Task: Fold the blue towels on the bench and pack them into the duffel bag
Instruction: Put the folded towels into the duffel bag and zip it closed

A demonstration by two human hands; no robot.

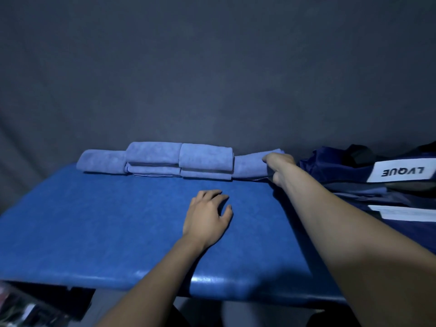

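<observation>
Two hands show: the left grip (207, 214) and the right grip (280, 167). Folded blue towels (204, 159) number six, as far as the dim light lets me count: one under the right grip, then two stacks of two and a single to its left. One duffel bag (377, 175) lies right of that grip. One counter (106, 220).

One word to read here: "LVQUE" in dark capitals, upside down to the camera, on a white label panel (401, 172) on the navy duffel bag (342, 171); a second white strip (405, 212) lower on the bag carries print too faint to read
</observation>
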